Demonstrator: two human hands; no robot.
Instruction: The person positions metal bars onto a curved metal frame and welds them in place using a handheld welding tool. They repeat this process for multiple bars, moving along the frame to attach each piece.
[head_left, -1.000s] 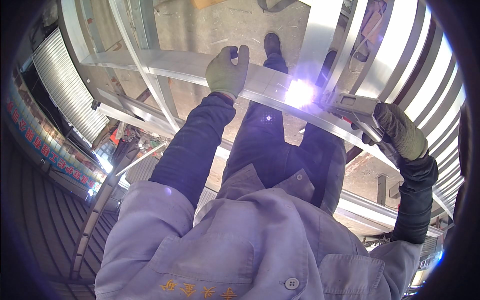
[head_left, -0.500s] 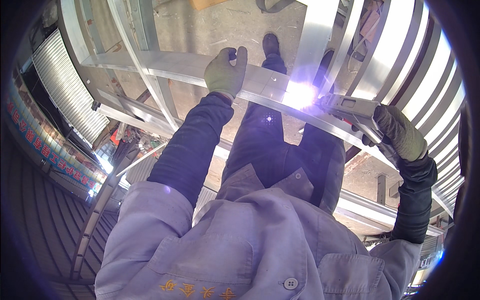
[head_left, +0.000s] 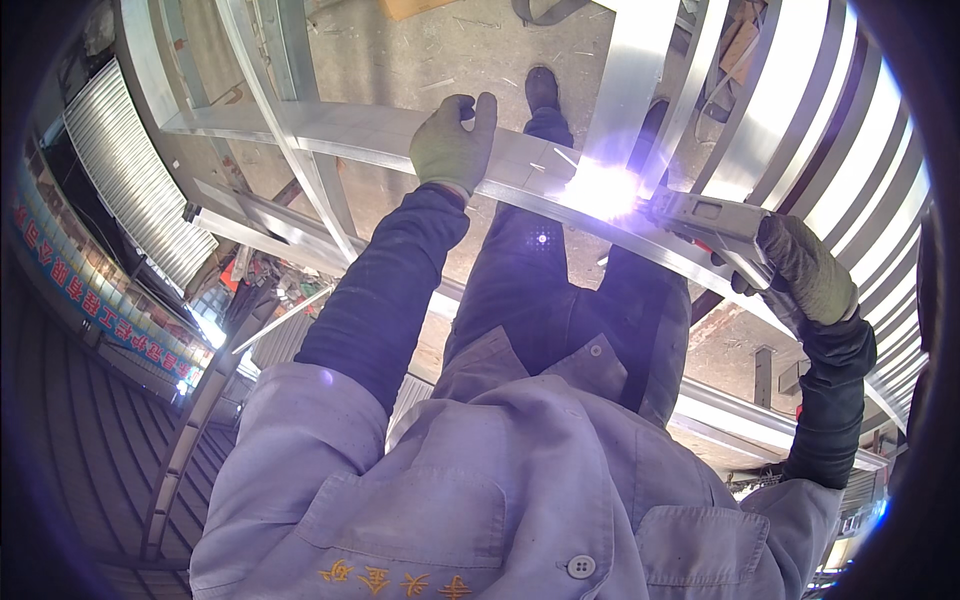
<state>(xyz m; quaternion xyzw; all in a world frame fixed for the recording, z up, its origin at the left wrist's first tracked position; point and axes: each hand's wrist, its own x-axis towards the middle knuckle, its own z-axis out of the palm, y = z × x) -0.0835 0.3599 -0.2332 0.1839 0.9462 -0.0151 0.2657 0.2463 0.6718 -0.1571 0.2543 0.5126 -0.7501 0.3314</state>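
Note:
My right hand (head_left: 815,270), in a grey-green glove, is closed round the handle of a welding gun (head_left: 715,220). The gun's tip meets a silvery metal beam (head_left: 350,135) at a blinding white-violet glare (head_left: 605,190), which hides the tip and the spot beneath it. Left of the glare, my left hand (head_left: 452,145), gloved alike, rests on the same beam. Its thumb and curled finger stand apart with a gap between them, and I see nothing held there. A flat upright bar (head_left: 635,70) runs away from the beam at the glare.
Bright parallel slats (head_left: 800,110) curve along the right. A slim bar (head_left: 285,140) crosses the beam on the left. My shoe (head_left: 542,88) stands on the floor beyond the beam. Corrugated sheet (head_left: 130,160) and a pile of scraps (head_left: 290,270) lie at the left.
My right hand and the welding gun have shifted very slightly right. The glare has moved a little with them and looks larger. My left hand is almost unmoved.

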